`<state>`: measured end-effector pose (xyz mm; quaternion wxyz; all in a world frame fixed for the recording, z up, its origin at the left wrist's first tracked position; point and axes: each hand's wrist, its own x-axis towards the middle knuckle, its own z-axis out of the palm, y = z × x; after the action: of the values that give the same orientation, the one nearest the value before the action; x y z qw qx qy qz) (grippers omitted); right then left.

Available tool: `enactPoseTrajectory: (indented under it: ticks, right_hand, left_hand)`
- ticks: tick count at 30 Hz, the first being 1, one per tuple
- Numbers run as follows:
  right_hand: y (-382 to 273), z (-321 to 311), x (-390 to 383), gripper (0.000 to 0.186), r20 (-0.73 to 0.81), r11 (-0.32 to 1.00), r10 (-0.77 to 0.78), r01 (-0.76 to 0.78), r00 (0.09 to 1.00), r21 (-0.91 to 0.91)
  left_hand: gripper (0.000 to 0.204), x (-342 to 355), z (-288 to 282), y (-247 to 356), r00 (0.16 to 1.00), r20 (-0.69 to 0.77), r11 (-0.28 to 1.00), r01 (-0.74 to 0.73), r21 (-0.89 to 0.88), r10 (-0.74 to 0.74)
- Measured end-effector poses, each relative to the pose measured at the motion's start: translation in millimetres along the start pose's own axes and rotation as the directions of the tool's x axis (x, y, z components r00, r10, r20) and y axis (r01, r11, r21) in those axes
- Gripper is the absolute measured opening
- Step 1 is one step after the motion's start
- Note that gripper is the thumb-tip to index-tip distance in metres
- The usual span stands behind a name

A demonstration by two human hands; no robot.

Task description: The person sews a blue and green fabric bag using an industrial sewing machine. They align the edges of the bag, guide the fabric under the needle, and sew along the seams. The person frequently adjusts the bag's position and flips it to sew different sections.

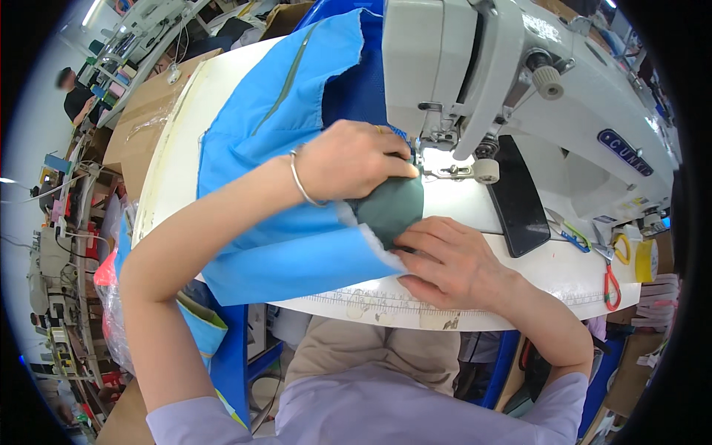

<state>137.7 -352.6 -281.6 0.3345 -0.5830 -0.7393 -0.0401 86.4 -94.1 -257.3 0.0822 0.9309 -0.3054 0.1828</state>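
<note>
A bright blue fabric piece point(252, 148) with a dark green slit-like strip spreads over the sewing table, left of the sewing machine point(423, 67). Dark green fabric point(393, 208) lies against it, close to the presser foot point(445, 169). My left hand point(360, 159), a bangle on its wrist, is closed on the green fabric, fingertips right beside the foot. Nearer to me, my right hand point(452, 263) grips the lower edge of the green fabric where it meets the blue piece's frayed edge. Its fingertips are partly hidden.
A black phone point(519, 200) lies right of the presser foot. Further right are red-handled scissors point(612, 285), thread snips point(575, 236) and a yellow tape roll point(647, 259). A ruler strip point(363, 300) runs along the table's front edge. Another person point(78, 96) is far off at left.
</note>
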Motion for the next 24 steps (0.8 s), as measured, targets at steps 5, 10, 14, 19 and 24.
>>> enactPoseTrajectory:
  ticks: [5,10,14,19,24]
  right_hand:
    - [2,0,-5,0.044,-0.013,0.999,0.044,-0.044,0.999,0.014]
    - [-10,-9,7,0.055,0.031,0.968,0.210,-0.212,0.977,0.135]
    - [-14,0,28,0.051,0.165,0.785,0.519,-0.544,0.839,0.298]
    - [-40,7,61,0.053,0.393,0.403,0.674,-0.758,0.625,0.513]
    - [-111,13,56,0.041,0.130,0.364,0.736,-0.549,0.665,0.752]
  left_hand:
    - [0.033,-46,-89,0,0.824,-0.165,0.840,0.526,-0.132,-0.542]
    - [0.060,-198,-115,-31,0.008,-0.015,0.011,0.976,-0.216,-1.000]
    - [0.072,-180,-109,-2,-0.137,0.371,-0.249,0.929,-0.273,-0.919]
    - [0.042,-130,-120,19,0.145,-0.058,0.130,0.559,-0.819,-0.988]
    - [0.049,-109,-212,71,0.043,-0.684,0.657,0.326,-0.680,-0.729]
